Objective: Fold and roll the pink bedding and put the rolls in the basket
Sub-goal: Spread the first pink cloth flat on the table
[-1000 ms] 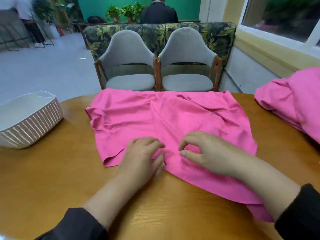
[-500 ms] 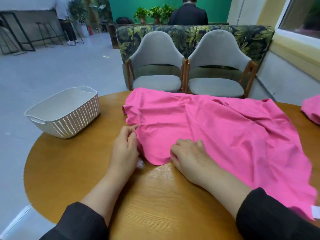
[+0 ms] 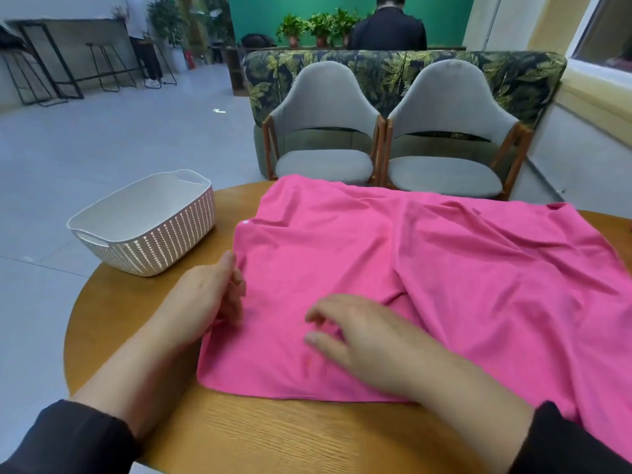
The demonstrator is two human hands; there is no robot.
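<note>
- Here, the basket (image 3: 143, 224) stands left of the cloth (image 3: 427, 285), near it but apart, and nothing lies in the part of it that shows.
- Two grey chairs (image 3: 386, 131) stand just behind the cloth's far edge, with a leaf-print sofa back (image 3: 393, 68) behind them.
- A person in black (image 3: 388, 29) stands farther off behind the cloth, by potted plants (image 3: 318, 27) and a green wall.
- The left hand (image 3: 208, 295) lies at the cloth's left edge, fingers loosely curled against the hem; whether it pinches the fabric cannot be told.
- The right hand (image 3: 362, 333) rests on the cloth near its front edge, fingers relaxed and spread, gripping nothing.
- Both forearms reach in from dark sleeves in front of the cloth.
- The cloth lies spread and creased on a round wooden table (image 3: 273, 436), covering most of its right part.
- A grey floor stretches left of the cloth, with metal stools (image 3: 102, 63) far off.
</note>
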